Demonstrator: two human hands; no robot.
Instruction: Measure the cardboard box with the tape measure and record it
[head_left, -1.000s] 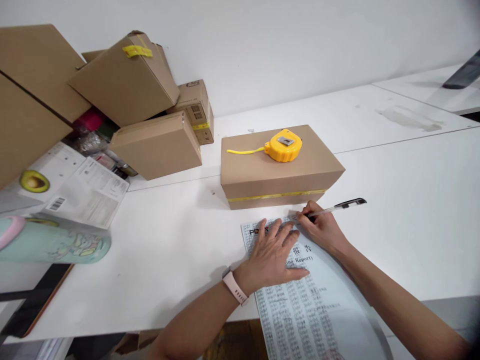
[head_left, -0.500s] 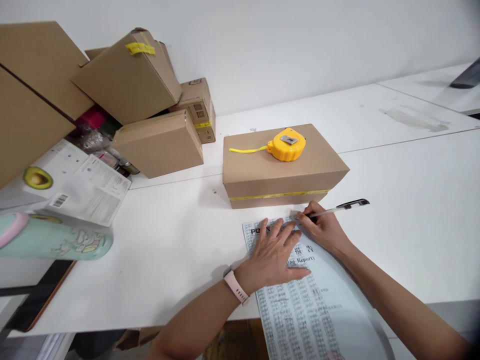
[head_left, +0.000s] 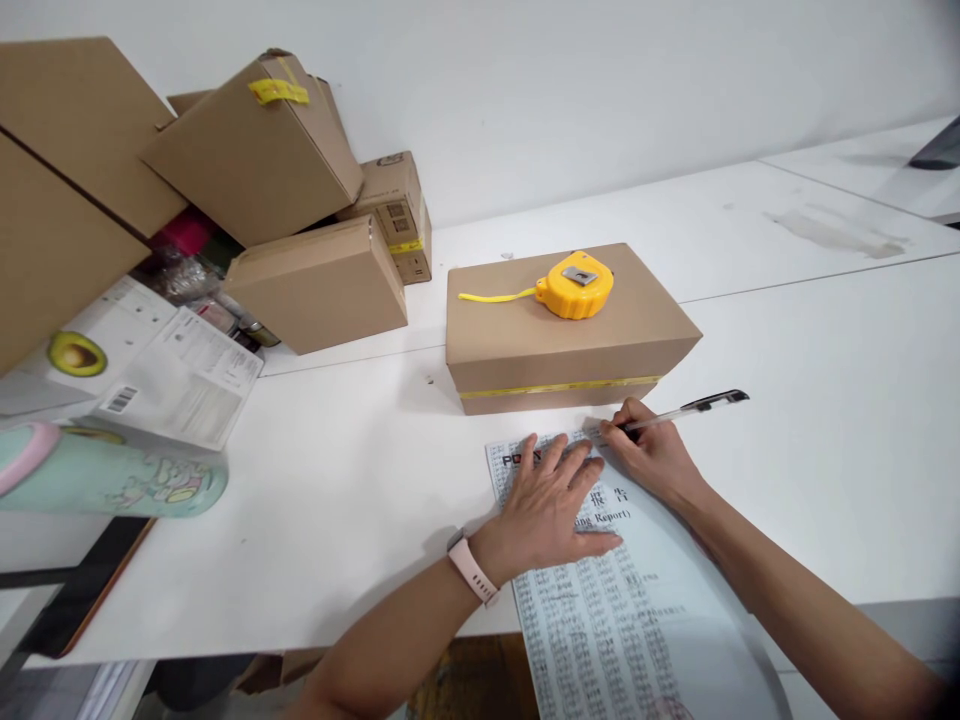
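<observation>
My left hand point(head_left: 553, 505) lies flat with fingers spread on a printed paper point(head_left: 585, 620), and a pink watch band circles that wrist. Columns of small characters cover much of the sheet, which hangs past the table's front edge. At its top edge my right hand point(head_left: 652, 450) grips a pen point(head_left: 694, 408), black-capped end slanting up to the right. The pen tip is hidden by the fingers. Just behind the hands sits a cardboard box point(head_left: 547, 345) with yellow tape along its side. On top rests a yellow tape measure point(head_left: 576, 285) with a wrist strap.
Several cardboard boxes point(head_left: 255, 150) are piled at the back left. A white carton with an avocado picture point(head_left: 187, 380) and a mint green bottle point(head_left: 127, 475) lie at the left. The white table point(head_left: 337, 520) ends at a front edge below my arms.
The view has shifted slightly. My left hand stays flat on the paper, while my right hand, still gripping the pen, has moved very slightly to the right along the sheet's top.
</observation>
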